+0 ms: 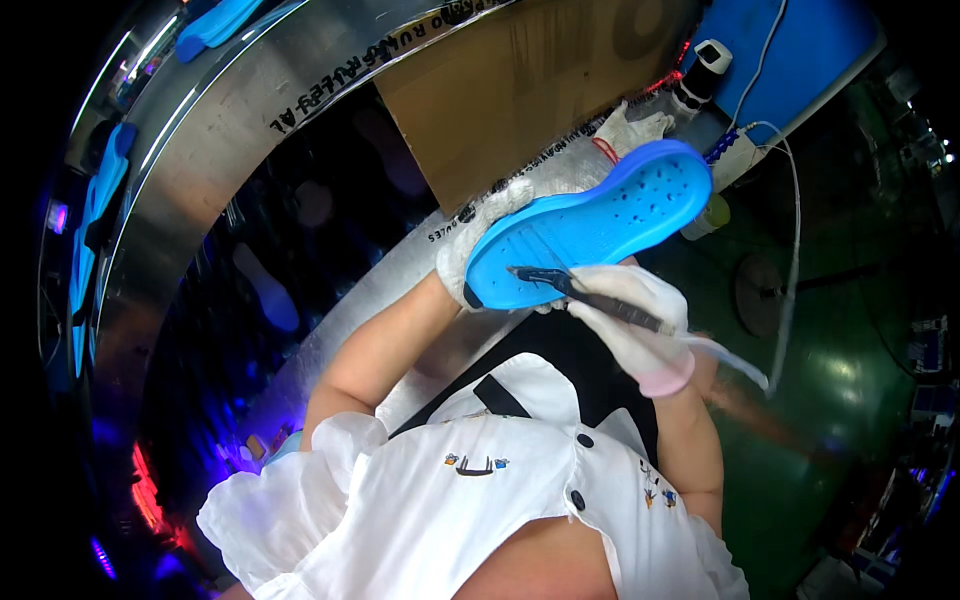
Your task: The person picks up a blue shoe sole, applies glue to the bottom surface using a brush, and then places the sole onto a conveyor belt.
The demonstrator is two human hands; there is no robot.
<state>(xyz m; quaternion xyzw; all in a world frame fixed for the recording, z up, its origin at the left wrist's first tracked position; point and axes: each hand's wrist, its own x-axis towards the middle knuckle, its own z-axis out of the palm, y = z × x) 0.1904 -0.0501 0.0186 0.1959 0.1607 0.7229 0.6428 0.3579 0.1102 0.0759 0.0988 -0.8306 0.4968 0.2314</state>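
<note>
A bright blue shoe sole (598, 222) is held up, tilted, with its dotted hollow inner side toward me. White-gloved, my left hand (478, 232) grips it along the rim at its lower left end; some of the fingers are hidden behind it. My right hand (645, 312), in a thin white glove, is closed around a dark-handled brush (545, 277). The brush tip lies over the near end of the sole's inner face; whether it touches cannot be told. A clear thin hose (735, 358) trails from behind the brush handle.
Ahead, a cardboard sheet (520, 90) covers part of a curved metal-edged conveyor (215, 130). More soles (265, 288) lie on its dark belt. A white glove-like cloth (632, 128), a black-and-white device (705, 70) and a blue panel (790, 50) stand at the far right.
</note>
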